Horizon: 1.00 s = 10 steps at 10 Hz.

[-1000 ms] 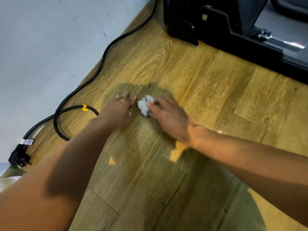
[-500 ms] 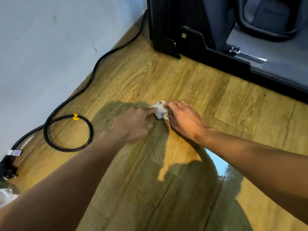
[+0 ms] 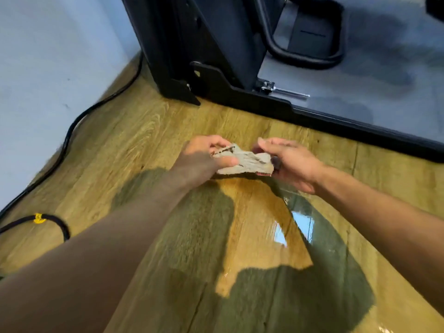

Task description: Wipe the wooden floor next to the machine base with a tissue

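Your left hand (image 3: pixel 206 156) and right hand (image 3: pixel 294 162) each pinch one end of the tissue (image 3: pixel 242 162), stretched between them over the wooden floor (image 3: pixel 144 131) near the machine base (image 3: pixel 240 98). Fold a clean side out, then press it flat along the base's edge.

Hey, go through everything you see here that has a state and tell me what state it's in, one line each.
tissue: crumpled, greyish, stretched between both hands.
left hand: pinches the tissue's left end.
right hand: holds the tissue's right end.
wooden floor: glossy, with a wet-looking sheen near the person.
machine base: standing on the floor, untouched.
black cable: lying loose along the wall.
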Available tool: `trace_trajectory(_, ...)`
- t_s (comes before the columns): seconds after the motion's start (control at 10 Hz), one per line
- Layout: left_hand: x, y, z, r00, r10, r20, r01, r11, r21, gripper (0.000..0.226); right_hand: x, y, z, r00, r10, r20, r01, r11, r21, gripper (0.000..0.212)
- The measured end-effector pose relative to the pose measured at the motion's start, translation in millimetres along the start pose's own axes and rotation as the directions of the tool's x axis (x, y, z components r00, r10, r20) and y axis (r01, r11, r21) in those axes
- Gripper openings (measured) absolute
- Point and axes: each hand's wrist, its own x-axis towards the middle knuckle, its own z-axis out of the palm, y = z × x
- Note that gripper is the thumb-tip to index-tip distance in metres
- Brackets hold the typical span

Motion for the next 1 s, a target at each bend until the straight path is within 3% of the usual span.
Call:
trace_trajectory(0.1, 32.6, 20.9, 15.2, 0.999, 0.026, -0.030, -0.028, 0.997, -0.074, 0.022, -5.5, -9.3, -33.0, 0.996, -0.085, -0.020, 0.085, 0.996, 0.021, 0.014)
trace_trajectory(0.2, 90.5, 65.6, 61.4, 0.993, 0.070, -0.100, -0.080, 0.991, -0.104, 0.012, -4.2, -23.1, -88.0, 0.894, -0.342, -0.290, 0.300, 0.937, -0.179, 0.014)
trace_trajectory(0.3, 124.9, 97.1, 98.7, 0.986, 0.080, -0.149, -0.089, 0.994, -0.059, 0.019, 3.4, -32.4, -125.2, 0.758, -0.456, -0.466, 0.314, 0.882, -0.352, 0.012)
trace_trajectory(0.4, 159.2, 129.4, 137.1, 0.966, 0.155, -0.205, -0.138, 0.986, 0.095, 0.029, 22.3, -40.9, -167.8, 0.564, -0.600, -0.568, 0.144, 0.748, -0.647, 0.014)
trace_trajectory(0.5, 165.5, 133.6, 148.7, 0.922, 0.340, -0.188, -0.279, 0.916, 0.287, 0.030, 33.8, -42.2, -181.3, 0.484, -0.686, -0.543, -0.062, 0.592, -0.803, 0.017)
trace_trajectory(0.6, 167.6, 123.7, 154.8, 0.794, 0.606, -0.043, -0.473, 0.661, 0.582, 0.020, 42.4, -42.9, -186.5, 0.443, -0.770, -0.459, -0.149, 0.441, -0.885, 0.020)
trace_trajectory(0.7, 167.4, 118.8, 157.4, 0.755, 0.656, -0.004, -0.439, 0.511, 0.739, 0.026, 39.5, -35.8, -184.7, 0.439, -0.845, -0.306, -0.060, 0.312, -0.948, 0.021)
trace_trajectory(0.8, 167.7, 118.4, 153.8, 0.787, 0.609, 0.094, -0.375, 0.353, 0.857, 0.029, 38.2, -35.6, -182.2, 0.561, -0.806, -0.190, -0.105, 0.158, -0.982, 0.026)
trace_trajectory(0.9, 163.5, 128.9, 147.8, 0.813, 0.566, 0.134, -0.422, 0.416, 0.806, 0.028, 35.9, -46.7, -173.8, 0.584, -0.774, -0.245, -0.191, 0.162, -0.968, 0.026)
trace_trajectory(1.0, 149.3, 146.0, 129.6, 0.876, 0.482, 0.015, -0.410, 0.730, 0.546, 0.025, 10.7, -63.5, -157.9, 0.574, -0.721, -0.389, 0.045, 0.502, -0.863, 0.024)
